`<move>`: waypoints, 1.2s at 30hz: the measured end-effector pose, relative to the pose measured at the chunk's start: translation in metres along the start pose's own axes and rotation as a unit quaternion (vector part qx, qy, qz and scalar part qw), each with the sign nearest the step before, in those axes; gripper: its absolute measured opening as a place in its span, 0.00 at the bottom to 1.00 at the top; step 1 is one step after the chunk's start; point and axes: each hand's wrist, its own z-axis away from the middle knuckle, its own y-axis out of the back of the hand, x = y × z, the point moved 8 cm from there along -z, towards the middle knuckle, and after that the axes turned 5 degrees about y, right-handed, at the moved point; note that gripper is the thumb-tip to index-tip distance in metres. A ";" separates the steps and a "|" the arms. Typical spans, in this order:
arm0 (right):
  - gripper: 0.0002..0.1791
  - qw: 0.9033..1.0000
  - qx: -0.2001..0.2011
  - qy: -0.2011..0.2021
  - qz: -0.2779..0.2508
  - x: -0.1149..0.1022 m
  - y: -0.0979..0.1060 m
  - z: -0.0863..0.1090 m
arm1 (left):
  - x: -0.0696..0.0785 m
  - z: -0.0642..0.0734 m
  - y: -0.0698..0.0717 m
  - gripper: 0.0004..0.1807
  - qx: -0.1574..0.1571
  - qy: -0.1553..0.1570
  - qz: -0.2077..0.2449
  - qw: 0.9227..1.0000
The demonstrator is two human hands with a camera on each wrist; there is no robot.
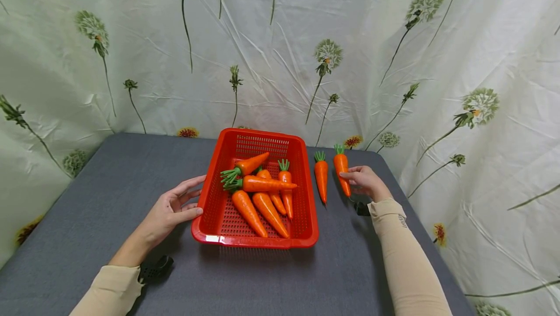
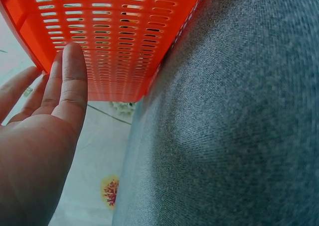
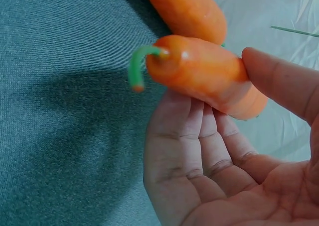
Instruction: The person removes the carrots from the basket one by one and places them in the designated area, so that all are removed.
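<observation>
A red plastic basket (image 1: 311, 199) with slotted walls holds several orange carrots (image 1: 248, 212) with green tops. My left hand (image 1: 168, 211) is at the basket's left side, thumb and fingertips at the rim; in the left wrist view its long fingers (image 2: 73, 74) lie nearly straight against the slotted wall. To the right of the basket, my right hand (image 1: 366, 181) pinches a carrot (image 3: 199, 71) between thumb and fingers, its leafy top facing away from me. A thin green curl shows at the carrot's tip. Just left of it, another carrot (image 1: 321, 180) lies on the table.
Grey cloth covers the table (image 1: 109, 184). Behind and along both sides hangs a pale curtain (image 1: 280, 53) printed with dandelions. A black strap piece (image 1: 156, 269) hangs under the left wrist, and a similar black piece (image 1: 361, 208) under the right.
</observation>
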 end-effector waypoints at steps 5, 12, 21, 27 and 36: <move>0.33 1.000 0.005 -0.006 0.007 0.003 -0.002 -0.001 | 0.000 0.000 0.000 0.38 0.002 -0.001 -0.002 1.000; 0.30 1.000 0.004 -0.003 0.024 0.007 -0.006 -0.004 | 0.002 0.000 -0.001 0.38 0.001 0.000 -0.006 1.000; 0.20 1.000 0.000 0.000 0.022 0.005 -0.010 -0.002 | 0.003 0.000 -0.002 0.39 0.002 0.002 -0.007 1.000; 0.30 1.000 0.009 -0.019 0.021 0.010 -0.013 -0.005 | 0.002 0.000 -0.001 0.38 0.000 0.002 -0.003 1.000; 0.23 0.999 0.006 -0.012 0.030 0.013 -0.017 -0.007 | 0.002 0.000 -0.001 0.39 0.001 0.006 -0.003 1.000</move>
